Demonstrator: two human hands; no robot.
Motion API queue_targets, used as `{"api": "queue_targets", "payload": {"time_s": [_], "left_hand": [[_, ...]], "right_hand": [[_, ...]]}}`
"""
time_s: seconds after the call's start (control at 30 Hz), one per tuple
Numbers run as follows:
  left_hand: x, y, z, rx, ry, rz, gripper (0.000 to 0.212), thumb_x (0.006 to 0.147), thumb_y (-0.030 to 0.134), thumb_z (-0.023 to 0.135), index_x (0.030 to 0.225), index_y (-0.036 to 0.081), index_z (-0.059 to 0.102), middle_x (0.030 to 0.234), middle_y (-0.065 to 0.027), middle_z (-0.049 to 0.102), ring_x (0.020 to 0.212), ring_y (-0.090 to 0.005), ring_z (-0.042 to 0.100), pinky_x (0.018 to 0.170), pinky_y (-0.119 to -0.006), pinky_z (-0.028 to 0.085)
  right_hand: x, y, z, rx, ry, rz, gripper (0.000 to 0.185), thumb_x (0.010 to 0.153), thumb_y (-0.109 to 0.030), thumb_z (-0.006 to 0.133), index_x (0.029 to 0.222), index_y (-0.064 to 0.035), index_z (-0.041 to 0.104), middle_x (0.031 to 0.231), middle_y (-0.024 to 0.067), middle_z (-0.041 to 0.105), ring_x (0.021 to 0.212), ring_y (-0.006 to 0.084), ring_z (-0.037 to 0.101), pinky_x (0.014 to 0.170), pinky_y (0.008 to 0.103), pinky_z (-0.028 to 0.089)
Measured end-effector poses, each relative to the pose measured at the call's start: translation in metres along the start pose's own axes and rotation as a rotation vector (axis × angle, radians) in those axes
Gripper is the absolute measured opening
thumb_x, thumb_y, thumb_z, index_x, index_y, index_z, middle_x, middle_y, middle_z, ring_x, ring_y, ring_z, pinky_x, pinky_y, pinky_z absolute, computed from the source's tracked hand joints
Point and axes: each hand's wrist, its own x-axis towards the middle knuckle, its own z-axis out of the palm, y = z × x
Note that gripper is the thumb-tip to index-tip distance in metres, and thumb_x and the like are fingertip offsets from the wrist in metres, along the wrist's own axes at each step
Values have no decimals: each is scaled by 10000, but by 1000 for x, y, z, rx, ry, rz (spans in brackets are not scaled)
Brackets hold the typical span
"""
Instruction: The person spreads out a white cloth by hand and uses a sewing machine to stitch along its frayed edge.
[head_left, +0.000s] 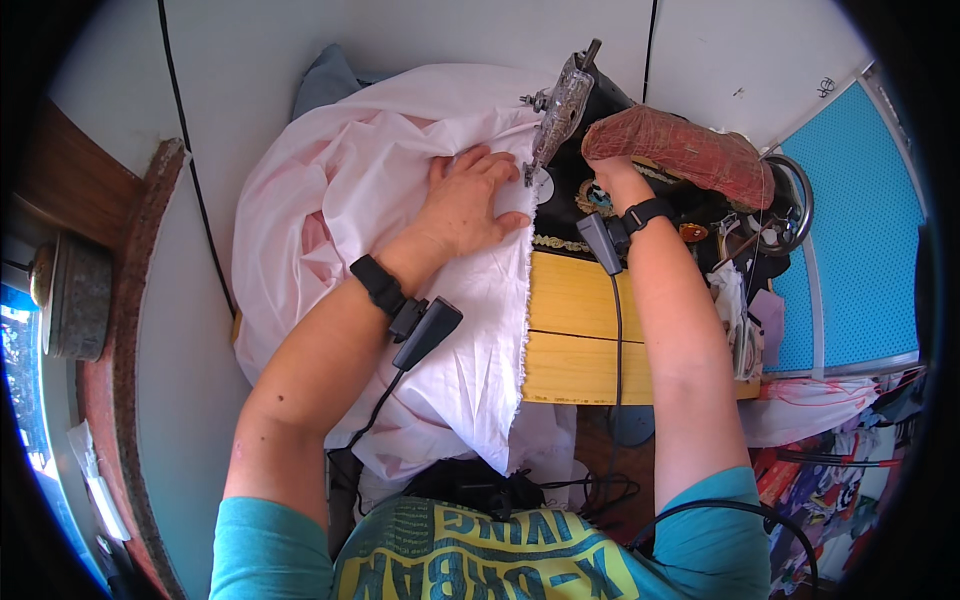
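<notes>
Pale pink fabric (360, 172) lies in a large heap across the left of a sewing machine table. My left hand (466, 202) rests palm down on it, fingers spread, close to its frayed right edge. That edge runs beside the needle area of a sewing machine (559, 112); whether the presser foot is down on it I cannot tell. My right hand (615, 180) reaches under the machine's arm, which is wrapped in red cloth (690, 150). Its fingers are hidden there, so their grip does not show. Below my right wrist is the yellow wooden tabletop (585, 300).
The handwheel (796, 206) is at the machine's right end. Scissors (745, 349) and scraps crowd the table's right side. A blue perforated panel (847, 225) stands beyond. Cables run from both wrist devices. A metal pot (79, 300) is at far left.
</notes>
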Motion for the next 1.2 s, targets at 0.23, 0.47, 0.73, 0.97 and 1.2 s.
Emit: {"api": "queue_targets", "payload": {"time_s": [0.23,0.47,0.73,0.97,1.2], "left_hand": [[6,-2,0,-10,-14,-20,480,692,335,686,1075,98,521,1266,-20,464,1258,-262,326,1003,-534,176],[8,-2,1,-32,-12,-26,482,697,332,686,1083,94,523,1270,-29,466,1267,-262,320,1003,-538,176],[13,-3,-2,-17,-16,-55,485,699,320,691,1089,87,520,1257,-39,471,1268,-271,319,1003,-542,188],[16,-7,0,-35,-4,-49,484,694,329,695,1080,95,519,1244,-38,477,1265,-271,322,1003,-542,195],[18,-13,-1,-19,7,-45,482,697,341,697,1077,102,521,1243,-43,481,1256,-266,332,993,-519,212]], "right_hand": [[3,-2,2,14,1,7,542,834,-184,567,1316,-62,351,1363,84,352,1219,210,349,1009,325,281],[0,-3,1,23,4,14,538,839,-176,567,1317,-59,349,1361,80,355,1213,204,357,1003,321,290],[-2,-6,3,26,11,25,533,843,-166,567,1317,-56,348,1360,76,358,1206,197,366,997,316,300],[-3,-11,5,35,18,37,530,847,-157,566,1318,-53,347,1359,72,361,1201,191,374,991,312,309],[-1,-12,11,41,24,54,526,852,-149,566,1319,-50,346,1357,68,363,1195,185,382,985,308,318]]}}
